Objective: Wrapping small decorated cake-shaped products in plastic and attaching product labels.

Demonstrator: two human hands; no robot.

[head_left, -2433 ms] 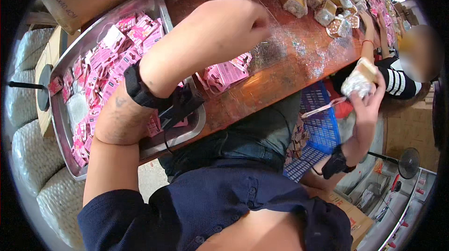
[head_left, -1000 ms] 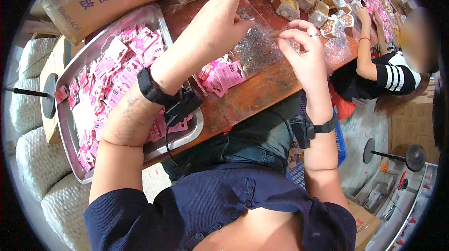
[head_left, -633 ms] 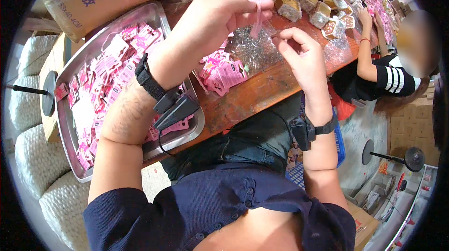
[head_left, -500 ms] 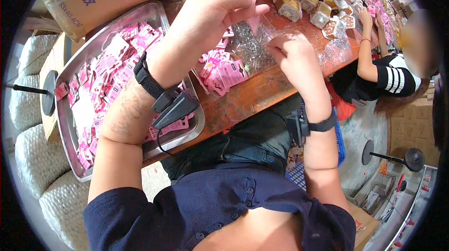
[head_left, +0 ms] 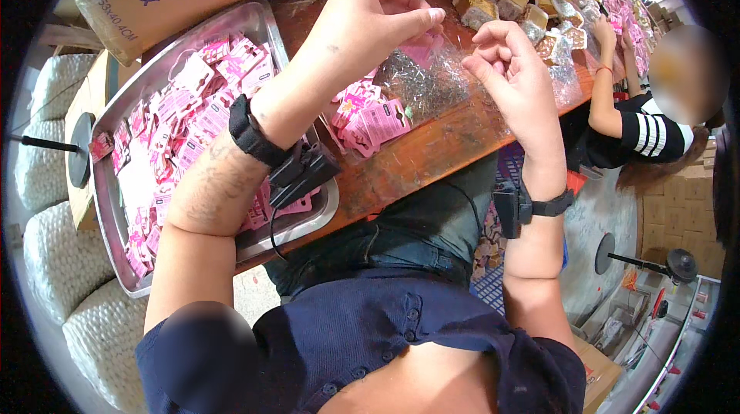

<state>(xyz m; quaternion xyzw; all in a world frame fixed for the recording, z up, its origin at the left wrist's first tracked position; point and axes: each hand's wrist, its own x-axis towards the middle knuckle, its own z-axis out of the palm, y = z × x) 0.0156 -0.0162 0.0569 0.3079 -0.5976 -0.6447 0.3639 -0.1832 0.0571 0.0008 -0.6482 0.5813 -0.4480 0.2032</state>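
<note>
My left hand (head_left: 389, 13) is raised over the table's far part, thumb and fingertips closed together. A translucent pink piece (head_left: 422, 53) hangs just below these fingers and seems pinched by them. To its right, my right hand (head_left: 512, 63) is lifted with loosely curled fingers, the thumb apart from the index; nothing shows between them. Below and between the hands lies a heap of shiny silver strands (head_left: 428, 86) on clear plastic. Several pink cards (head_left: 374, 117) lie beside it, under my left wrist. Both wrists wear black straps with small devices.
A metal tray (head_left: 333, 202) full of pink cards sits at the left on the wooden table (head_left: 385, 179). Behind it stands a cardboard box (head_left: 116, 21). Brown glittery house-shaped ornaments (head_left: 474, 7) are heaped at back right. Another person (head_left: 617, 121) works at the right.
My right hand has moved up and right, and its pinched fingers have loosened apart. My left hand has turned, its spread fingers now closed to the thumb, with the pink piece lower.
</note>
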